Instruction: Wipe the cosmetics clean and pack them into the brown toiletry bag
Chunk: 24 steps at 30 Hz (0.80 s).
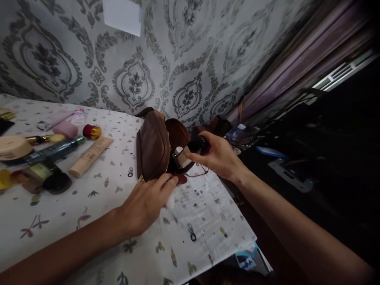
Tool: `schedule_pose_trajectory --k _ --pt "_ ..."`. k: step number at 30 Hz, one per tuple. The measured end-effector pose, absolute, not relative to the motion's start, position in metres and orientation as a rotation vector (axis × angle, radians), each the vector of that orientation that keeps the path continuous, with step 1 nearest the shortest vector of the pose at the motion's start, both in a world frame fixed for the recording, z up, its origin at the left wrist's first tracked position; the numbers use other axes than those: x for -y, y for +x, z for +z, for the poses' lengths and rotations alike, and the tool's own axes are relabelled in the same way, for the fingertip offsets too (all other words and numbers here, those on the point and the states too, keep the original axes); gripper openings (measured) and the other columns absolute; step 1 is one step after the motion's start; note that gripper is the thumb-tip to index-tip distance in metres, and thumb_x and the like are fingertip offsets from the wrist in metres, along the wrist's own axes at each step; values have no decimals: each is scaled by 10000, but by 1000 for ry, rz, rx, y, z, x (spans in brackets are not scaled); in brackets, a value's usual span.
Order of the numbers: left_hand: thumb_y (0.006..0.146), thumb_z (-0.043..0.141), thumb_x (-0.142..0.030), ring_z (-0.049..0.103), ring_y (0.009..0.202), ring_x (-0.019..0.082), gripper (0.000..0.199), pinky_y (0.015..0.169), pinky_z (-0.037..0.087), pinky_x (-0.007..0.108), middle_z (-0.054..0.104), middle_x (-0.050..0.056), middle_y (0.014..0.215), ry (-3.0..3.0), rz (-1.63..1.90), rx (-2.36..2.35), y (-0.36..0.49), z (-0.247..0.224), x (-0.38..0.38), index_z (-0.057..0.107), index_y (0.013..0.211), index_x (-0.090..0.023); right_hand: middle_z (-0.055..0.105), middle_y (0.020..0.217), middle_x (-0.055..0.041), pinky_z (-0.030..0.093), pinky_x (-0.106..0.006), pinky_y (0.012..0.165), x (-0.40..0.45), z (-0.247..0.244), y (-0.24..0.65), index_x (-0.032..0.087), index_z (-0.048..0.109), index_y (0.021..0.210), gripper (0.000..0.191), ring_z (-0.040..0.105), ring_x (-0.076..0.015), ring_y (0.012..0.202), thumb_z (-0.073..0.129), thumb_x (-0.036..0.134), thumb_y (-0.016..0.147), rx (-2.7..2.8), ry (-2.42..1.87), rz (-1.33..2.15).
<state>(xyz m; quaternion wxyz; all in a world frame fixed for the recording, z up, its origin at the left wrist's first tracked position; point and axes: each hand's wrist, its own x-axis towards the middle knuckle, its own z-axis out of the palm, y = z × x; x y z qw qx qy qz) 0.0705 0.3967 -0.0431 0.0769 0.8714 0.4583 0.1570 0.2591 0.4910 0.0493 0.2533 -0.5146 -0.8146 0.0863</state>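
Note:
A brown leather-look cosmetic bag [152, 148] stands unzipped on the patterned cloth, its opening facing right. My left hand [145, 204] holds the bag's near lower edge by the zip, fingers curled over it. Something white [170, 200] shows under that hand; I cannot tell what it is. At the opening, my right hand [221, 154] grips a small bottle with a black cap [198, 145] and a pale beige body, tilted down into the bag. A small white top [179, 150] shows beside it. The bag's deeper inside is dark and hidden.
Several cosmetics lie to the left, including a beige tube [90, 157], a teal tube [56, 150], a red-and-gold cap [92, 132] and a round beige jar [14, 148]. Thin-framed glasses [202, 171] lie beside the bag. The table's right edge is close; patterned wallpaper [135, 81] rises behind.

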Motion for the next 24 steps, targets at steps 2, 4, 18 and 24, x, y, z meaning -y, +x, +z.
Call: schedule_pose_trajectory --k 2,4,18,24 --pt "823 324 60 683 1066 242 688 746 608 399 500 117 1473 2679 493 -1362 68 -50 -398 348 1464 -189 549 676 34 357 -238 562 -494 52 255 182 529 756 279 474 -117 614 697 400 709 2269 -1459 167" --pt "818 341 65 685 1061 238 683 725 609 374 512 133 1463 2746 514 -1356 67 -56 -398 353 1460 -169 568 689 33 354 -236 568 -495 53 249 185 536 784 259 496 -122 621 704 364 701 2347 -1523 143" --pt "811 411 60 694 1045 214 670 682 601 295 528 143 1449 2837 595 -1330 64 -62 -401 393 1448 -148 614 1060 -74 341 -274 613 -485 48 230 168 540 939 259 613 -211 888 681 345 812 2608 -1822 -97" --pt "758 370 95 689 1058 211 771 699 609 305 494 126 1489 2837 545 -1350 63 -62 -399 358 1482 -170 614 1136 -87 281 -275 573 -477 44 230 160 526 1115 352 624 -209 863 660 343 846 2642 -1805 -148"
